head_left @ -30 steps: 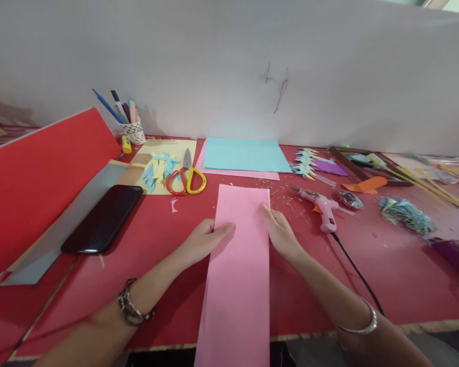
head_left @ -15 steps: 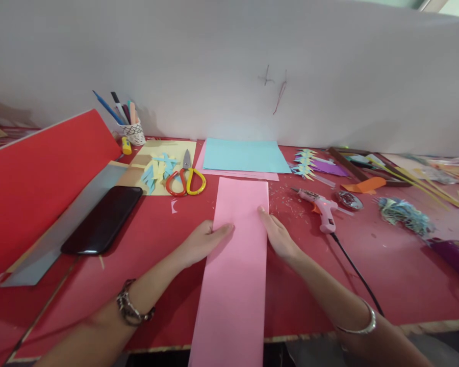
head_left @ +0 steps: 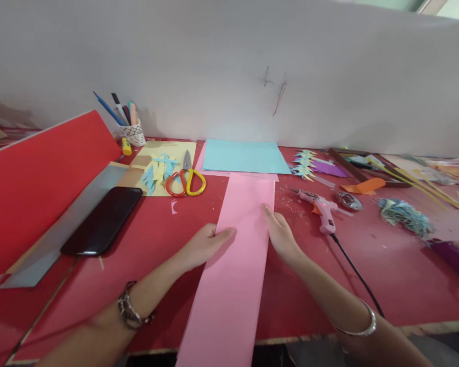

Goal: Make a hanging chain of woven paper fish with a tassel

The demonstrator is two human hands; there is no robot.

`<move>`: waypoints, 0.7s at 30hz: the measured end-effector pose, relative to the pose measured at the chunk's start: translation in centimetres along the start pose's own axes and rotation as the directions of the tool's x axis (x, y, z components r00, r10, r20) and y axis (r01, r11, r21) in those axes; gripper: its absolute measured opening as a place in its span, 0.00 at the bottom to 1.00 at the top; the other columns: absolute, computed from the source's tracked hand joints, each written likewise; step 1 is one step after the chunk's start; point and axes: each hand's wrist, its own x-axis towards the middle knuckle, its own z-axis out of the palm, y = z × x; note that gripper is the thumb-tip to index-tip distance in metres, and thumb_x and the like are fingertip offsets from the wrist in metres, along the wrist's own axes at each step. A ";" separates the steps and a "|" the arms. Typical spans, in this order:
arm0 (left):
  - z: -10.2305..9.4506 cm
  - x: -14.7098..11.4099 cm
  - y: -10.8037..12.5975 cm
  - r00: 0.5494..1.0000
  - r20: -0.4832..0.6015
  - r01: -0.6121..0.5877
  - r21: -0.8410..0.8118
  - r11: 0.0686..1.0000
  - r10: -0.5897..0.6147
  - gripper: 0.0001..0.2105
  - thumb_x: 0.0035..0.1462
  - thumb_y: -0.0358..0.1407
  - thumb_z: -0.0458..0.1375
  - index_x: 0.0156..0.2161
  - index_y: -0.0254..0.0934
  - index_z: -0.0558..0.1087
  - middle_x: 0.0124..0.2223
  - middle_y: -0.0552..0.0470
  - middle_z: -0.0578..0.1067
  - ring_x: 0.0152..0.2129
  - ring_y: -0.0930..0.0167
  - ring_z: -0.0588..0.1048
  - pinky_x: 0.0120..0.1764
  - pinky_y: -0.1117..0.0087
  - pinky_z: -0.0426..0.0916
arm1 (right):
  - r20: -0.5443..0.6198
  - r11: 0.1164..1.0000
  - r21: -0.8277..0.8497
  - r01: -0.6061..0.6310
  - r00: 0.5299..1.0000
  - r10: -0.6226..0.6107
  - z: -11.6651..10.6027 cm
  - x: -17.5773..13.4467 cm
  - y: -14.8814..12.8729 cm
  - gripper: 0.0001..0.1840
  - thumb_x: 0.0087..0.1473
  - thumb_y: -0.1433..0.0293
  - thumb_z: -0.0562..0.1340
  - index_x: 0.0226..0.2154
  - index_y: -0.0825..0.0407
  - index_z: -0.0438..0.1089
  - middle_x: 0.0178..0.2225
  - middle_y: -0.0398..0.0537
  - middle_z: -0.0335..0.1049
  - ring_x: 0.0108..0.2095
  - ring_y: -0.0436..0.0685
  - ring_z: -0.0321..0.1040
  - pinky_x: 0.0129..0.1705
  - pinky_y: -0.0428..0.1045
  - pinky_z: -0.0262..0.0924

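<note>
A long pink paper strip, seemingly folded in layers, runs from the near table edge up toward the back. My left hand grips its left edge, thumb lying on top and fingers hidden underneath. On the opposite edge, my right hand pinches the paper with the thumb over it. The strip's far end reaches the pink and light blue sheets by the wall. Scissors with red and yellow handles lie to the left, on a pale yellow sheet with blue and yellow paper cuttings.
A black phone and a leaning red board occupy the left. Behind them stands a pen cup. Rightward lie a pink glue gun with its cord, a yarn bundle, a purple object and an orange paper piece.
The pink strip has tilted, its far end shifting right and its near end left. Both hands have moved very slightly along with it, keeping their hold.
</note>
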 end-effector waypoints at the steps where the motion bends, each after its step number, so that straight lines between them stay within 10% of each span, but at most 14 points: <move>1: 0.0 0.0 0.0 1.000 -0.002 -0.011 -0.002 1.000 0.011 0.23 0.42 0.54 0.52 0.19 0.40 0.47 0.20 0.61 0.47 0.17 0.77 0.50 0.20 0.74 0.46 | -0.013 0.999 0.019 -0.031 0.999 0.031 0.0 -0.1 -0.1 0.29 0.36 0.42 0.54 0.14 0.53 0.58 0.15 0.41 0.57 0.21 0.51 0.58 0.23 0.46 0.53; 21: -1.0 0.2 0.1 0.991 -0.022 0.125 -0.237 0.963 -0.134 0.20 0.42 0.49 0.58 0.32 0.32 0.72 0.33 0.45 0.76 0.34 0.62 0.73 0.33 0.66 0.66 | 0.396 0.992 0.035 -0.118 0.914 0.094 0.1 -1.3 -1.0 0.33 0.31 0.40 0.57 0.20 0.55 0.68 0.20 0.44 0.66 0.26 0.53 0.64 0.34 0.50 0.59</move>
